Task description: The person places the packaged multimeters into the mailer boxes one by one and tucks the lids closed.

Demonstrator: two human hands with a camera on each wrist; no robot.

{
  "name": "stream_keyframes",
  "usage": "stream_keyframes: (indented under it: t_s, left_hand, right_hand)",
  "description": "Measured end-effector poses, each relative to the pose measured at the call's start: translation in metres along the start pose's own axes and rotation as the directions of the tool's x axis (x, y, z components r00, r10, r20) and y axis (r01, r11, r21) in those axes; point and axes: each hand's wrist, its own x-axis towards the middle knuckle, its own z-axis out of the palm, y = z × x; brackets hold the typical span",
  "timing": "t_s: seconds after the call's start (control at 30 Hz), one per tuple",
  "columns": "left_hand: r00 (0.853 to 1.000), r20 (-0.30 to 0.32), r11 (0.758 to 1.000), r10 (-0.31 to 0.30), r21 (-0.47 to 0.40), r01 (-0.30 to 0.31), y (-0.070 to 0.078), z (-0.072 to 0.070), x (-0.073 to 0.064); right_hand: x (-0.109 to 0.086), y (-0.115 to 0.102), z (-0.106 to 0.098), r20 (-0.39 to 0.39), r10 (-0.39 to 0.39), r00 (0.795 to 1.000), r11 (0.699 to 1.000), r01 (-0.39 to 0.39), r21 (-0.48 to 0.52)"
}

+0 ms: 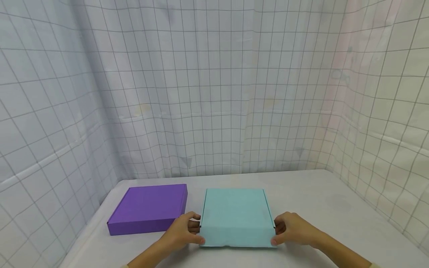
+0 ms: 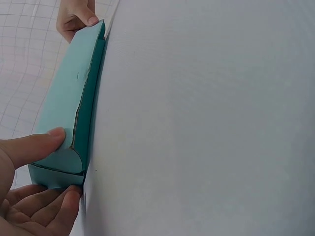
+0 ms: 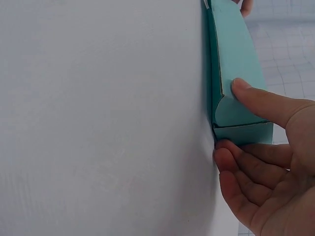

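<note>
A flat light-blue cardboard box (image 1: 237, 208) lies on the table in front of me, its lid down. My left hand (image 1: 183, 230) grips its front left corner, thumb on the front flap and fingers against the side wall. At the front right corner my right hand (image 1: 292, 230) holds it the same way. In the left wrist view the thumb presses the front flap (image 2: 64, 103), whose lower edge stands slightly off the box. The right wrist view shows the other end of that flap (image 3: 241, 54) standing out a little too, under the right thumb.
A flat purple cardboard box (image 1: 151, 204), also with its lid down, lies to the left, close to my left hand. Both boxes are on a white-covered table (image 1: 308, 193). White curtains with a dark grid (image 1: 214, 89) hang behind the table and on both sides.
</note>
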Motion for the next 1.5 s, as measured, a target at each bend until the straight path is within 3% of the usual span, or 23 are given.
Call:
stream_keyframes:
  t_s: [0.23, 0.57, 0.9, 1.17, 1.5]
  left_hand:
    - [1.000, -0.008, 0.999, -0.030, -0.038, 0.029, 0.002, 0.002, 0.005]
    - [0.999, -0.028, 1.000, -0.023, 0.000, 0.023, -0.001, 0.003, 0.009]
    - [0.999, -0.051, 0.995, 0.015, 0.104, -0.010, 0.002, 0.005, 0.013]
    - [0.998, -0.060, 0.994, 0.015, 0.112, -0.009, 0.004, 0.005, 0.014]
    - [0.998, -0.063, 0.997, -0.026, 0.069, 0.030, 0.004, 0.006, 0.018]
  right_hand:
    - [0.004, -0.002, 0.002, -0.024, -0.010, 1.000, 1.000, 0.010, -0.029]
    - [0.005, -0.003, 0.004, -0.040, -0.029, 0.999, 0.999, 0.028, -0.033]
    - [0.009, 0.003, 0.008, -0.069, -0.160, 0.985, 0.980, 0.150, -0.134]
    - [0.011, 0.003, 0.008, -0.068, -0.220, 0.973, 0.962, 0.205, -0.182]
    - [0.016, 0.011, -0.003, -0.032, -0.193, 0.981, 0.977, 0.189, -0.097]
